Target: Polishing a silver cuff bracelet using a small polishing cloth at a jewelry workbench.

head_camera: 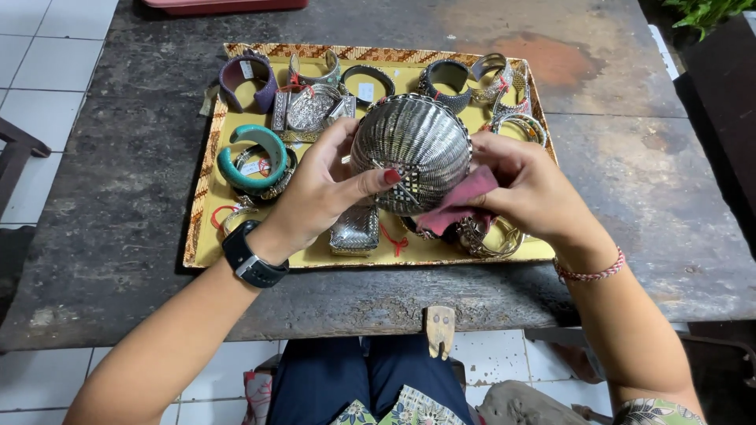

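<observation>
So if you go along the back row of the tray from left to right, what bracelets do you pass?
Purple cuff → open silver cuff with red thread → dark bangle with a white tag → dark beaded silver cuff → shiny silver cuff at the tray corner.

One tray [201,206], one large ribbed silver piece [409,142], one pink cloth [461,201], one turquoise bangle [250,156] and one purple cuff [247,79] were counted; the silver bangles could not be reliably counted.

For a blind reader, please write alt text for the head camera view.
The left hand holds a ribbed silver shell-shaped piece while the right hand presses a pink cloth to it, above a yellow tray of bangles on a dark table.
</observation>
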